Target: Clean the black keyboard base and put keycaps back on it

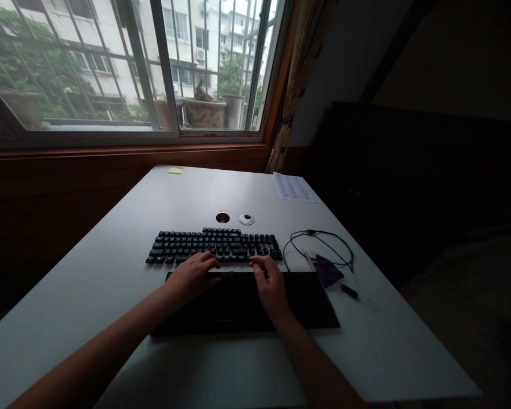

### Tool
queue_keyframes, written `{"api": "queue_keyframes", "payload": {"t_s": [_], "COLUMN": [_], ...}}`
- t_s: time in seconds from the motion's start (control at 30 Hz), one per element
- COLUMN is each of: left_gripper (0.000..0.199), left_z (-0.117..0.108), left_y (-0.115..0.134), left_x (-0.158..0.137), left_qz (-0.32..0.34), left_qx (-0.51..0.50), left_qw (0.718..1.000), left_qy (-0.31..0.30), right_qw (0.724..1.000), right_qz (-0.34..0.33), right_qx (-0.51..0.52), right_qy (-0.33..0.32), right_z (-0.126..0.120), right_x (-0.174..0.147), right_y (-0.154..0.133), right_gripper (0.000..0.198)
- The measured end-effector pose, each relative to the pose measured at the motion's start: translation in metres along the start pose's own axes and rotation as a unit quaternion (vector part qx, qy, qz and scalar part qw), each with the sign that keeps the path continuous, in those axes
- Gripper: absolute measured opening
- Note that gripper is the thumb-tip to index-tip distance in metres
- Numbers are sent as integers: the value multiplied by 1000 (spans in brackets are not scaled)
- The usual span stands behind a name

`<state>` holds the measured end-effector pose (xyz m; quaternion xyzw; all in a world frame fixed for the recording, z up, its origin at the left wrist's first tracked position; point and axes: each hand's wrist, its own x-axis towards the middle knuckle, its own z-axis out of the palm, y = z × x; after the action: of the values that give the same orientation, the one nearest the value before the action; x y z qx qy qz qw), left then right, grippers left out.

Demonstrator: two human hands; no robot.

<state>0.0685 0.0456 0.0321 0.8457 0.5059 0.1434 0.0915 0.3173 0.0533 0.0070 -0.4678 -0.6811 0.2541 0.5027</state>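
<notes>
A black keyboard base (232, 309) lies flat on the white table, its top looking dark with no keys that I can make out. Just beyond it, black keycaps (183, 241) are set out in rows on the tabletop in a keyboard's layout. My left hand (192, 275) reaches over the base's far edge, fingers stretched toward the nearest keycaps and thumb apart. Over the same edge, further right, is my right hand (271, 284), its fingers curled and thumb drawn close to them. Whether a small piece sits between those fingertips is too dark to tell.
Right of the base lie a black cable (344, 245), a purple cloth (327, 270) and a black-handled tool with thin wires (349, 291). A round hole (222, 218) and a white ring (246, 219) are beyond the keycaps. Printed paper (297, 188) and a yellow note (176, 170) lie farther back.
</notes>
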Motion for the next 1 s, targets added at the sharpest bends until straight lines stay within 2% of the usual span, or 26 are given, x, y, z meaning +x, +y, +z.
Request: {"api": "queue_keyframes", "payload": {"t_s": [0.2, 0.4, 0.53, 0.67, 0.83, 1.0], "left_gripper": [15, 21, 26, 26, 26, 26], "left_z": [-11, -12, -5, -1, -1, 2], "left_y": [-47, -88, -99, -102, -100, -99], "left_x": [-47, -90, -101, -101, -99, -100], "left_qz": [-7, -35, -64, -68, -71, -65], "left_qx": [-54, -135, -191, -202, -193, -176], "left_qw": [996, 986, 975, 971, 971, 972], "left_qy": [76, 88, 89, 107, 122, 140], "right_qw": [987, 943, 915, 903, 898, 907], "right_qz": [-125, -224, -230, -222, -230, -227], "right_qx": [-98, -198, -278, -314, -312, -292], "right_qy": [-38, -148, -182, -190, -208, -200], "right_z": [1, 6, 11, 11, 10, 8], "right_x": [-5, -15, -24, -36, -47, -48], "right_y": [-9, -27, -38, -33, -20, -19], "right_gripper": [25, 38, 46, 53, 54, 55]}}
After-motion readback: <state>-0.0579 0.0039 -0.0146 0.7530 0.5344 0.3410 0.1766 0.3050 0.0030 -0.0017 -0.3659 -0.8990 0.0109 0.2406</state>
